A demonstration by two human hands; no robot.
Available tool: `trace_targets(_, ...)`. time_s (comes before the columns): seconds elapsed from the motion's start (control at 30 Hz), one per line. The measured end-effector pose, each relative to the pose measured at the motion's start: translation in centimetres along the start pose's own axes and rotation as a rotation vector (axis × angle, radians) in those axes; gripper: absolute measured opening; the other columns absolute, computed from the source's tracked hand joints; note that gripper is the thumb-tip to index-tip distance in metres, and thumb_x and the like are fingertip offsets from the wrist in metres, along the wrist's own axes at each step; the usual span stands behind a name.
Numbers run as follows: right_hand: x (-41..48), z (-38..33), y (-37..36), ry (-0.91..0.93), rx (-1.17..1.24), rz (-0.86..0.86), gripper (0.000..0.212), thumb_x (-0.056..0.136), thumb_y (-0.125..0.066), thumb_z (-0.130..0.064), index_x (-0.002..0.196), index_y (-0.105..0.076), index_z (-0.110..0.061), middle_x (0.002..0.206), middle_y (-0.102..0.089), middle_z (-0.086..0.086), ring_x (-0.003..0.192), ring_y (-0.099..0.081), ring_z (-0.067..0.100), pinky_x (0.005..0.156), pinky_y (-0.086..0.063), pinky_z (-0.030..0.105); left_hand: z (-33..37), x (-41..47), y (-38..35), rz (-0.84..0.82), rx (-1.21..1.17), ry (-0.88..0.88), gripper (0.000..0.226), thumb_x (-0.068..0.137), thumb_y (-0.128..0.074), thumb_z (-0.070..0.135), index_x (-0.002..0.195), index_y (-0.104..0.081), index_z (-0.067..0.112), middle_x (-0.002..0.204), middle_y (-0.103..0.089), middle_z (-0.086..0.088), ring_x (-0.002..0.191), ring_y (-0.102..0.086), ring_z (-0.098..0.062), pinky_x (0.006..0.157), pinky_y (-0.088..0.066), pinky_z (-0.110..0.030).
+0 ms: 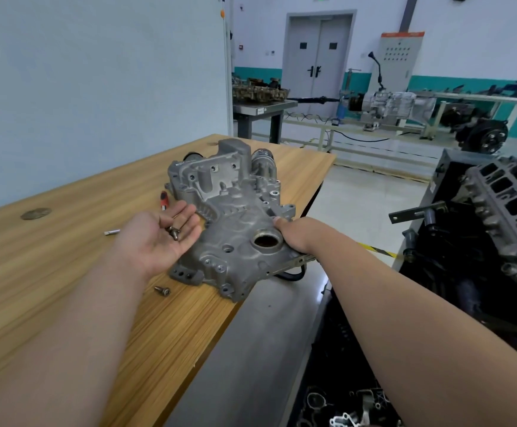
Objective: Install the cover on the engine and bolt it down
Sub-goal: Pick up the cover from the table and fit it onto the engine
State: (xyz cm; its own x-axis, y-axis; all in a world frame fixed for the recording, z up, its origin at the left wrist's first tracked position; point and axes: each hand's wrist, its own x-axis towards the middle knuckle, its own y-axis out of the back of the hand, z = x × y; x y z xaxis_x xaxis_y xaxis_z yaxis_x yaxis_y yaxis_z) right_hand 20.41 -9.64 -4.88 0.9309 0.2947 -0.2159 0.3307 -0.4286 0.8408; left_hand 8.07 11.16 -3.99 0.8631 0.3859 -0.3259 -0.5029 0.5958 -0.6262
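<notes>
left hand (161,235) palm up cupping bolts (173,232), right hand (294,237) gripping cover (229,217)

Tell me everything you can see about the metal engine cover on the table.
The cover is a grey cast-metal plate, ribbed, with many bolt holes, raised bosses at its far end and a round opening near the right hand. It lies flat on the wooden table, its near corner overhanging the edge. The right hand grips its right edge; the open left hand, holding bolts, sits beside it.
</notes>
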Motion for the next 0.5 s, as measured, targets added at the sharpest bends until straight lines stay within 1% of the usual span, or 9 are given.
trace_targets(0.07,-0.3,0.0,-0.1,0.004,0.001,0.013,0.068,0.098,-0.026,-0.059,0.130,-0.055,-0.007,0.131,-0.056,0.016,0.122,-0.051,0.032,0.097,-0.036,0.037,-0.1,0.1,0.0,0.000,0.047,-0.021,0.036,0.086,-0.030,-0.004,0.094,-0.063,0.011,0.070,-0.064,-0.001,0.062,-0.054,-0.013,0.064,-0.046,-0.029)
trace_targets(0.1,-0.5,0.2,-0.2,0.007,0.010,0.021,0.065,0.098,-0.026,-0.058,0.128,-0.056,-0.008,0.122,-0.059,0.015,0.118,-0.053,0.031,0.093,-0.037,0.036,-0.1,0.1,0.1,0.000,0.083,-0.034,0.036,0.085,-0.030,-0.001,0.091,-0.062,0.013,0.062,-0.057,0.002,0.055,-0.045,-0.011,0.060,-0.041,-0.027)
trace_targets(0.13,-0.6,0.4,-0.3,0.006,0.026,0.024,0.062,0.098,-0.027,-0.058,0.126,-0.056,-0.010,0.113,-0.060,0.014,0.113,-0.054,0.030,0.088,-0.036,0.035,-0.1,0.2,0.2,0.001,0.135,-0.050,0.033,0.085,-0.031,0.002,0.088,-0.061,0.014,0.056,-0.049,0.003,0.051,-0.038,-0.011,0.057,-0.037,-0.026)
trace_targets(0.17,-0.9,0.7,-0.4,0.002,0.041,0.029,0.061,0.098,-0.028,-0.057,0.127,-0.056,-0.011,0.111,-0.061,0.013,0.109,-0.055,0.029,0.085,-0.035,0.033,-0.1,0.3,0.3,0.009,0.201,-0.069,0.028,0.087,-0.033,0.009,0.085,-0.060,0.016,0.052,-0.042,0.005,0.048,-0.034,-0.011,0.054,-0.033,-0.026)
trace_targets(0.23,-1.4,1.4,-0.3,-0.010,0.031,0.022,0.062,0.098,-0.027,-0.055,0.128,-0.057,-0.010,0.121,-0.061,0.014,0.109,-0.054,0.029,0.084,-0.034,0.033,0.1,0.4,0.3,0.050,0.356,-0.119,0.028,0.094,-0.039,0.031,0.082,-0.060,0.017,0.049,-0.033,0.007,0.046,-0.030,-0.011,0.051,-0.029,-0.027)
trace_targets(0.3,-2.1,2.1,-0.1,-0.024,-0.009,-0.007,0.063,0.101,-0.021,-0.050,0.127,-0.058,-0.006,0.131,-0.058,0.017,0.112,-0.053,0.028,0.088,-0.035,0.034,0.3,0.7,0.2,0.135,0.532,-0.190,0.035,0.093,-0.044,0.046,0.083,-0.062,0.017,0.053,-0.035,0.005,0.048,-0.030,-0.012,0.050,-0.029,-0.027)
trace_targets(0.37,-3.0,2.9,0.2,-0.039,-0.017,-0.030,0.064,0.103,-0.018,-0.047,0.135,-0.052,-0.004,0.143,-0.047,0.018,0.126,-0.046,0.030,0.100,-0.033,0.036,0.0,1.1,0.1,0.244,0.702,-0.243,0.036,0.090,-0.048,0.050,0.087,-0.065,0.018,0.070,-0.042,0.002,0.057,-0.035,-0.015,0.051,-0.033,-0.029)
trace_targets(0.4,-3.4,3.3,0.4,-0.037,-0.013,-0.038,0.064,0.103,-0.017,-0.048,0.138,-0.049,-0.005,0.148,-0.042,0.017,0.132,-0.042,0.030,0.103,-0.031,0.035,-0.3,1.4,-0.1,0.279,0.761,-0.244,0.036,0.089,-0.048,0.052,0.090,-0.065,0.020,0.076,-0.042,0.001,0.061,-0.036,-0.016,0.052,-0.035,-0.029)
trace_targets(0.5,-4.6,5.1,0.5,-0.067,0.041,-0.066,0.068,0.100,-0.020,-0.056,0.137,-0.051,-0.007,0.147,-0.044,0.014,0.131,-0.043,0.030,0.096,-0.031,0.035,-1.5,2.2,-1.3,0.282,0.850,-0.168,0.047,0.087,-0.048,0.058,0.103,-0.062,0.016,0.077,-0.040,-0.001,0.062,-0.035,-0.018,0.052,-0.036,-0.027)
